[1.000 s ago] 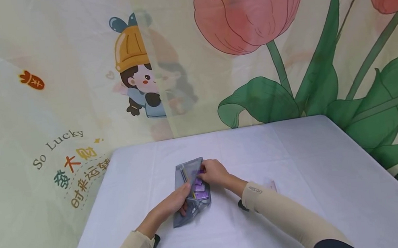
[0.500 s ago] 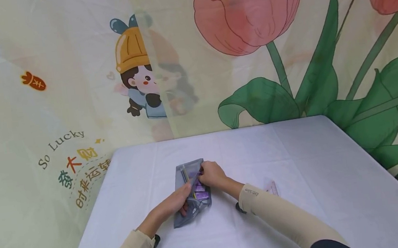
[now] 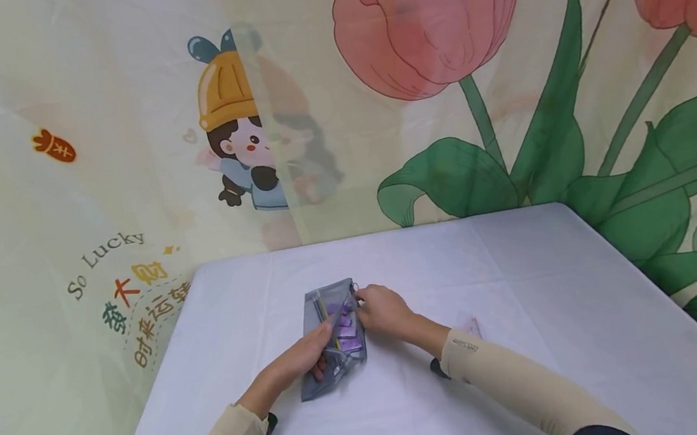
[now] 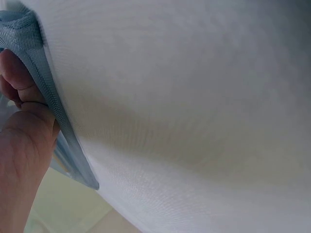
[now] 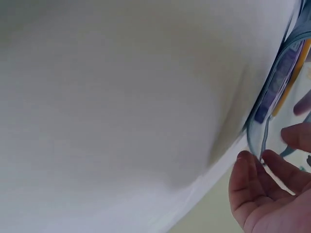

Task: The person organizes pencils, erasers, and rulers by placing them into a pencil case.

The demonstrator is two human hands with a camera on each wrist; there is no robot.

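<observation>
A translucent grey-blue zipper pouch (image 3: 334,293) stands tilted over the white table, with slim pencils (image 3: 319,310) and several small purple packets (image 3: 350,345) showing inside. My left hand (image 3: 302,355) grips its lower left side, thumb across the front. In the left wrist view, fingers curl behind the zippered edge (image 4: 53,94). At the pouch's upper right corner is my right hand (image 3: 386,310). From the right wrist, its fingertips (image 5: 243,156) come together at the pouch's end, near a small shiny bit. A purple packet (image 5: 278,87) and a yellow-orange pencil (image 5: 294,73) lie within.
A small clear pinkish piece (image 3: 473,326) lies on the white-covered table (image 3: 521,284), partly behind the right sleeve (image 3: 505,371). A printed cloth with tulips (image 3: 429,17) hangs behind the table's far edge.
My right hand has drawn back slightly to the right from the pouch's opening, baring more of the purple packets. The left hand keeps its grip, and the view has shifted a little.
</observation>
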